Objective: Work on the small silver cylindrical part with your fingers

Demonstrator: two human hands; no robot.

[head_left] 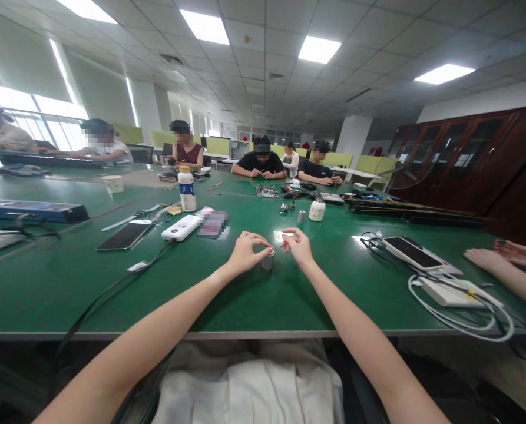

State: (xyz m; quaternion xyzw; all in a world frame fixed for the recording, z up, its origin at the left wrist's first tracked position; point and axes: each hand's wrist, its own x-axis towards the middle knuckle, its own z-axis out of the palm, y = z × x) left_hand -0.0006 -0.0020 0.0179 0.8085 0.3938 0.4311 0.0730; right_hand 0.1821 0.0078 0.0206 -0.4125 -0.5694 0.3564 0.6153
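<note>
A small silvery metal cylinder (268, 261) stands upright on the green table in front of me. My left hand (246, 253) has its thumb and fingertips closed at the cylinder's top rim. Just to the right, my right hand (300, 248) is raised a little above the table, thumb and fingers drawn together in a pinch. Whatever sits between those right fingertips is too small to make out. Farther back stand a second metal cylinder (301, 217), some small metal parts (284, 208) and a round white jar (317, 210).
To the left lie a white power bank (180, 228), a phone (125, 235) and a black cable; a bottle (187, 191) stands behind. On the right are another phone (413, 253), coiled cables and a neighbour's hands (519, 254). Several people sit across the table (227, 303).
</note>
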